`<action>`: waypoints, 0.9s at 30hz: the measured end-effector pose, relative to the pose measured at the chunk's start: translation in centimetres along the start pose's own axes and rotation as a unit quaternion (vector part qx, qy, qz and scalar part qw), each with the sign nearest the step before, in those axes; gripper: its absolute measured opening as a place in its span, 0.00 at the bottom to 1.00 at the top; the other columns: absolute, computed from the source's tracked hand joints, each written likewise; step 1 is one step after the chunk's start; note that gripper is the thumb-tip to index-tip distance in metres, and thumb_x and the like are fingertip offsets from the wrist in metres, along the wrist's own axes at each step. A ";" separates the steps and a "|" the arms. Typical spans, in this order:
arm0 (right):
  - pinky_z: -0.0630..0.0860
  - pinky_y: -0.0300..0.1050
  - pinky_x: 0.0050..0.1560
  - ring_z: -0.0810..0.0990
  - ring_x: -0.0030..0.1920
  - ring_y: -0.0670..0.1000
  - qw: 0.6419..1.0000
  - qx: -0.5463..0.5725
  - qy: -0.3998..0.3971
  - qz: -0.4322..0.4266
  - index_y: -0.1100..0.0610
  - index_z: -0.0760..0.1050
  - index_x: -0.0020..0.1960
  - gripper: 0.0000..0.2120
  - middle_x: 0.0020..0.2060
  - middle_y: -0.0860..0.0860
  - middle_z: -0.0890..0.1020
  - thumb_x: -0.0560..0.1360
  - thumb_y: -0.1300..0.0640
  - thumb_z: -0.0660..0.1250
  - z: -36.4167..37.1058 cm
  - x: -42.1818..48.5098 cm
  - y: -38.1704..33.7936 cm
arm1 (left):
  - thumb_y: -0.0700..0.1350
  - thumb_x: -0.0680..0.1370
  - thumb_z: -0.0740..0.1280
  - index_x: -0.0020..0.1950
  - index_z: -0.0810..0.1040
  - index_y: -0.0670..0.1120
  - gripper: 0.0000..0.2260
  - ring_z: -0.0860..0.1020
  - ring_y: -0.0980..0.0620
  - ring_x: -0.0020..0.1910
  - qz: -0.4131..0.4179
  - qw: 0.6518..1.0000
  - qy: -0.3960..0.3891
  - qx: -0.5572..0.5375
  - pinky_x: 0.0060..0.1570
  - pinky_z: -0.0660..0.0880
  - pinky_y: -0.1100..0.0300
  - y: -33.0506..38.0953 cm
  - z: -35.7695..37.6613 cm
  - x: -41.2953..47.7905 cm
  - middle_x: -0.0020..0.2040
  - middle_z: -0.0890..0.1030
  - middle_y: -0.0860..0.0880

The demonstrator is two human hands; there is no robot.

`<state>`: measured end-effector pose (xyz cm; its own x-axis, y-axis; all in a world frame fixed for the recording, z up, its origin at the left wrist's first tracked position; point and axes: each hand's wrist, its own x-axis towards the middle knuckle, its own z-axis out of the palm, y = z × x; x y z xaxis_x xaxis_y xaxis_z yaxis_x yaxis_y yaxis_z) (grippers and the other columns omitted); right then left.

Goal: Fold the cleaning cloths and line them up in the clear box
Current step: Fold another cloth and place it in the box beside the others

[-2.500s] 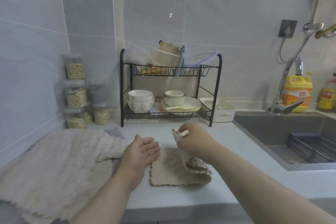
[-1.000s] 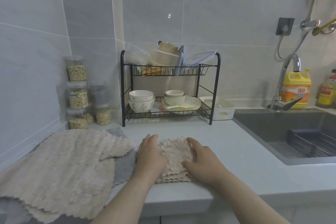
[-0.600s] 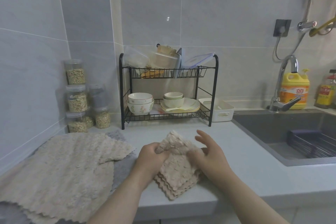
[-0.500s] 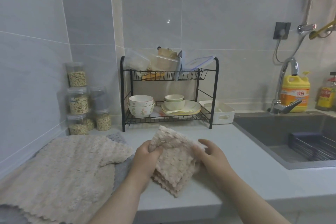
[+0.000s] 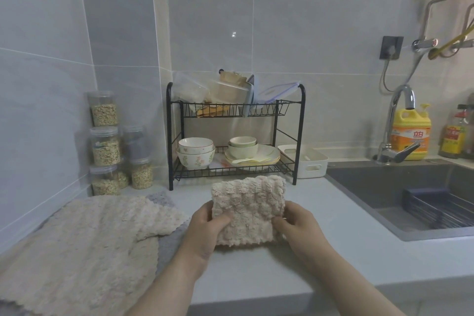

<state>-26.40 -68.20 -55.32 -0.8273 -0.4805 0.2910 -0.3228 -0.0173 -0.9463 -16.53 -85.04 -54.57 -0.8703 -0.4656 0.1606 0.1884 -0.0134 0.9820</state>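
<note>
Waiting at nine o'clock on the counter, a heap of unfolded cloths, beige over grey, says plenty of folding is left. Dead centre, the left hand and right hand each pinch a side of the folded beige cloth, lifted upright above the counter. At one o'clock sits a white bin; no clear box is picked out yet, so none looks lined up.

Black dish rack, bowls, oat jars, sink, detergent bottle.
</note>
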 end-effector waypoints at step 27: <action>0.80 0.46 0.38 0.84 0.40 0.59 0.987 0.148 -0.026 0.061 0.62 0.83 0.47 0.16 0.42 0.65 0.84 0.71 0.77 0.61 -0.7 0.4 -0.4 | 0.22 0.71 0.60 0.55 0.78 0.42 0.20 0.84 0.44 0.48 -0.063 0.990 -0.055 -0.112 0.46 0.80 0.51 0.0 -0.5 0.8 0.49 0.84 0.39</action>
<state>-26.92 -67.71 -54.75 -0.8242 -0.5393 0.1727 -0.0680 -0.2086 -0.9756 -16.96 -85.85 -54.55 -0.9353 -0.3485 0.0610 0.1611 -0.2661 0.9504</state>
